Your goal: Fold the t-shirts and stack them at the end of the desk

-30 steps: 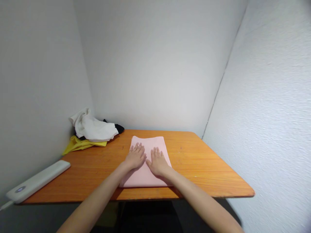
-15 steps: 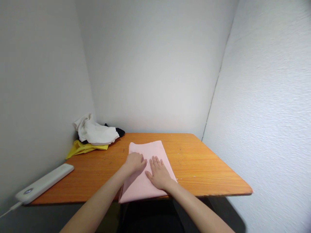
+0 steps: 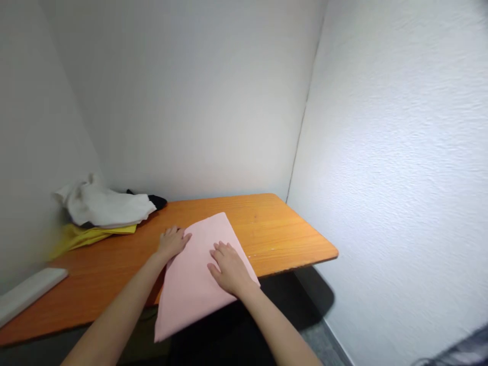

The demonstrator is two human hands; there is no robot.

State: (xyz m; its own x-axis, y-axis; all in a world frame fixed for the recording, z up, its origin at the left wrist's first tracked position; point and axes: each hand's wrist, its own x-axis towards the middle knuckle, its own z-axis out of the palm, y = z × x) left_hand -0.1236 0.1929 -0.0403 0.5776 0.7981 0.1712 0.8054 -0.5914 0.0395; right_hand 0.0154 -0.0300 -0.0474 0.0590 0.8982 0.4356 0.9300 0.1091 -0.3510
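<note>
A folded pink cloth [image 3: 192, 274] lies askew on the orange wooden table [image 3: 274, 236], its near corner hanging past the front edge. My left hand [image 3: 172, 241] rests at the cloth's left edge with the fingers curled on it. My right hand [image 3: 227, 267] presses palm-down on the cloth's right half near the table's front edge, fingers spread.
A heap of white [image 3: 102, 206], black [image 3: 156, 201] and yellow [image 3: 82, 236] clothes sits at the back left corner. A long white device [image 3: 28, 291] lies along the left edge. White walls close in on the left, back and right. Grey floor [image 3: 324, 330] shows below.
The pink cloth has been pulled toward me and turned, and now overhangs the front edge. Both hands came with it, the left hand shifting to its left edge. The view swung right.
</note>
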